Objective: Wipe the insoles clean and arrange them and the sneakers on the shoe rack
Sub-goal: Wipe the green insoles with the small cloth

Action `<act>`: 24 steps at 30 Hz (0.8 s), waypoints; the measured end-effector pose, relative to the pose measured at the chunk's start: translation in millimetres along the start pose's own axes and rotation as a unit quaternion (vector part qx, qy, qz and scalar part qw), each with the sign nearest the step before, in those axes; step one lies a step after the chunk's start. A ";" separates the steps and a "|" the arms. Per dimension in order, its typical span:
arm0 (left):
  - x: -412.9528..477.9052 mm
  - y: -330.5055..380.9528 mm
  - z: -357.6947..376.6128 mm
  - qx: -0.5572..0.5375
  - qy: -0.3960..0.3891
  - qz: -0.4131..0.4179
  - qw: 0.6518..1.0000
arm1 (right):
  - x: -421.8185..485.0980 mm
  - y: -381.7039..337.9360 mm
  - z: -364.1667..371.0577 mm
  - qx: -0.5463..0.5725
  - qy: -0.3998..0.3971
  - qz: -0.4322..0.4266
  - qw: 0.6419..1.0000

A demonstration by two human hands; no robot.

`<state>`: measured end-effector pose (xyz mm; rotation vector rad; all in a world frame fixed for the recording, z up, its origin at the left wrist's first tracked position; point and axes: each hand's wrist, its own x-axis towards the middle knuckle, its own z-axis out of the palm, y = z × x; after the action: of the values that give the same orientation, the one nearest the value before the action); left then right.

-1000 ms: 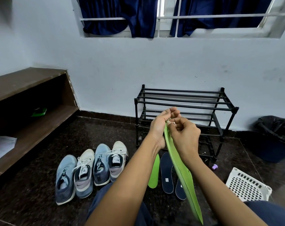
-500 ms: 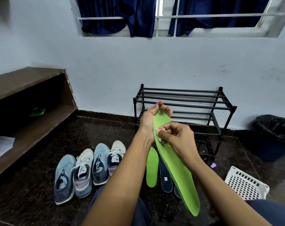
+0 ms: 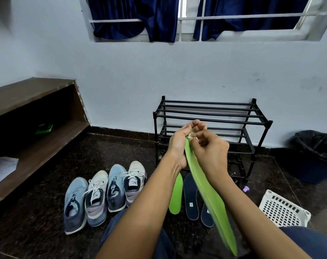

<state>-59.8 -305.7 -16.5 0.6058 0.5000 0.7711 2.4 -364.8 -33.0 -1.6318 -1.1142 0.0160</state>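
My left hand [image 3: 181, 143] grips the top end of a long green insole [image 3: 209, 195] that hangs edge-on down toward my lap. My right hand [image 3: 209, 150] pinches a small white wipe [image 3: 191, 137] against the insole near its top. On the floor below lie a second green insole [image 3: 175, 195] and two dark blue insoles [image 3: 190, 199]. Several sneakers [image 3: 103, 195], blue and white, stand in a row to the left. The black shoe rack [image 3: 215, 116] stands bare against the wall behind my hands.
A brown wooden shelf unit [image 3: 33, 128] runs along the left wall. A white perforated basket [image 3: 284, 210] sits on the floor at the right, and a bin with a black bag [image 3: 316, 156] stands beyond it. A small purple object [image 3: 246, 189] lies by the rack's foot.
The insole has turned from face-on back to edge-on. My right hand with the wipe has slid up from below the insole's top to its upper end.
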 end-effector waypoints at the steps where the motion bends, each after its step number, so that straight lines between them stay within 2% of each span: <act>1: 1.2 1.9 -1.1 -0.003 0.003 -0.002 1.000 | -0.7 -1.8 -1.9 0.022 -0.031 0.013 0.999; 4: 3.4 9.1 -3.1 -0.042 0.012 -0.002 0.999 | -5.6 -9.9 -10.3 0.100 -0.129 0.063 0.985; 6: 4.6 14.4 -5.3 -0.075 0.011 0.014 0.997 | -11.9 -18.0 -16.5 0.165 -0.196 0.094 0.962; 8: 4.8 17.0 -6.7 -0.082 0.005 0.031 0.996 | -16.4 -23.5 -19.7 0.199 -0.229 0.099 0.948; 18: 0.8 5.9 2.6 -0.043 -0.035 -0.003 0.998 | -11.1 -14.5 -8.3 0.158 -0.086 0.050 0.982; 24: -0.2 -3.4 1.9 0.010 -0.015 -0.011 1.000 | -0.9 -8.4 0.6 0.063 0.007 -0.005 0.998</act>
<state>-57.1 -308.3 -17.3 0.6296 0.4858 0.7360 -3.8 -365.3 -27.3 -1.5111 -1.0886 0.0666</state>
